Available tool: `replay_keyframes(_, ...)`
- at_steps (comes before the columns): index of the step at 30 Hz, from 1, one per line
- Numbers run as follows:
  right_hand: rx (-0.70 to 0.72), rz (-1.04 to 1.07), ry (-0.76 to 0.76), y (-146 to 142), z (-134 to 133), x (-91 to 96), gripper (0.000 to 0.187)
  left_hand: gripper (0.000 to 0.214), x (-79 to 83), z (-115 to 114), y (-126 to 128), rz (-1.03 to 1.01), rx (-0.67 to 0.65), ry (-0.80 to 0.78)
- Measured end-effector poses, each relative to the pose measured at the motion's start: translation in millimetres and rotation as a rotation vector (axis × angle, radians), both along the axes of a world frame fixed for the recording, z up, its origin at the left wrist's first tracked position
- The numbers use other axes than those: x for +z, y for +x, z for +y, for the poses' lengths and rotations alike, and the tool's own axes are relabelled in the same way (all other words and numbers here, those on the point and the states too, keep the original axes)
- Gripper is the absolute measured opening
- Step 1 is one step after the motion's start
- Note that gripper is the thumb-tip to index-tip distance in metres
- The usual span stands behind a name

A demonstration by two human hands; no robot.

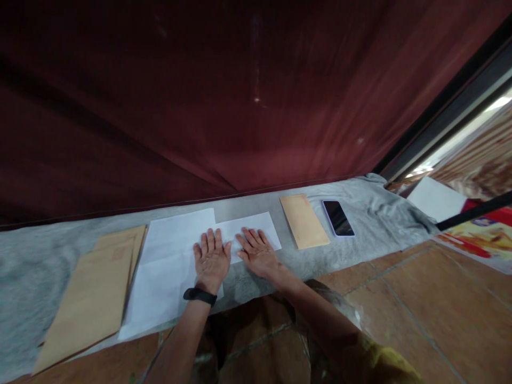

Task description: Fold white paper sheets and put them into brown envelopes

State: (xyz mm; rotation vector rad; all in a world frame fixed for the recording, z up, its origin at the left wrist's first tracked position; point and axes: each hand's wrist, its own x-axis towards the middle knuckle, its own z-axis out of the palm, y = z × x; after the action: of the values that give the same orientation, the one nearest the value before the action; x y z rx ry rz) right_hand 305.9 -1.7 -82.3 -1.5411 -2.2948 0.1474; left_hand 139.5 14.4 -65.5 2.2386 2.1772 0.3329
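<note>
Stack of brown envelopes [90,298] at far left, reaching the front edge of the grey cloth [248,282]. Just beside it, large white sheet [160,277]: plain, faint crease across, lower end at the cloth's front edge. Left hand [210,260] flat over its right side, fingers slightly spread. Smaller white paper [231,227] adjoins on the right; can't tell if joined. Right hand [258,256] flat on it, fingers spread. Then a strip of bare cloth, small brown envelope [304,221], phone [338,218]. Cloth also shows behind both papers, up to the red curtain [256,122].
</note>
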Motion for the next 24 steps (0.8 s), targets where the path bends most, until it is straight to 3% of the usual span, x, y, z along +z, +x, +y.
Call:
replay_keyframes(13, -0.133, -0.088, -0.031, 46, -2, 6.0, 0.054, 0.059, 10.7, -1, -21, 0.064, 0.062, -0.090)
replay_keyframes(16, -0.097, -0.079, -0.014, 39, -9, 14.1, 0.061, 0.058, 15.7, 0, -23, 0.061, 0.079, -0.153)
replay_keyframes(20, 0.152, -0.080, -0.012, 14, -21, 23.4, 0.064, 0.056, 25.0, 0, -26, 0.027, 0.073, -0.175)
replay_keyframes(24, 0.129, -0.087, -0.070, -9, -27, 26.6, 0.060, 0.054, 32.7, 4, -34, -0.010, 0.024, -0.125)
